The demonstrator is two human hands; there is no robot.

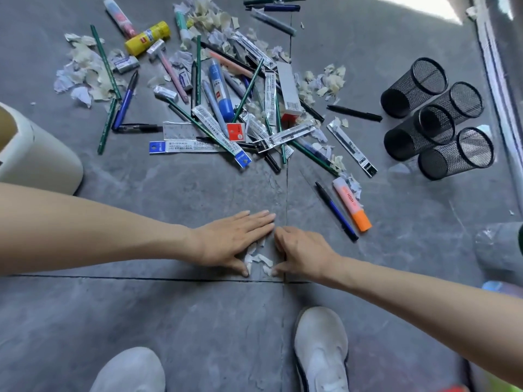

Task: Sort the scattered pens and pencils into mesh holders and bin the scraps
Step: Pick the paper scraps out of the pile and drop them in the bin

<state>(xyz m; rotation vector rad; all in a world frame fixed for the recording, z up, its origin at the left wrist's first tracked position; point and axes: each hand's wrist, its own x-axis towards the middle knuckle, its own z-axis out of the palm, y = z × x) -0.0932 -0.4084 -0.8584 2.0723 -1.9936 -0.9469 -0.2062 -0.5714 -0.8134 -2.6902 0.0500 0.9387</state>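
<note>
Status: early stage, judged from the layout.

- Mesh holders (410, 140): four, black, lying on their sides in a cluster at the far right of the floor. The openings that show look empty. No pen or pencil sorted yet.
- Pens and pencils (226, 114): in a tangled pile at centre, mixed with packaged refills, glue sticks and erasers. A blue pen (336, 212) and an orange highlighter (352, 205) lie apart, just right of the hands.
- Scraps: large heaps untouched at upper left (82, 72), top centre (209, 21) and right of the pile (325, 80).
- Left hand (232, 241): flat on the floor, fingers straight and together, gripping nothing.
- Right hand (302, 250): also down on the floor, fingers loosely extended, gripping nothing.
- Between the two hands sits a small cluster of paper scraps (260, 260), fenced in by palms and thumbs.
- Bin (36, 154): cream-coloured, at far left, well apart from the hands. Contents not visible.

Step in hand: gathering the first small lot of scraps. Nearly all binning and all sorting remain.
</note>
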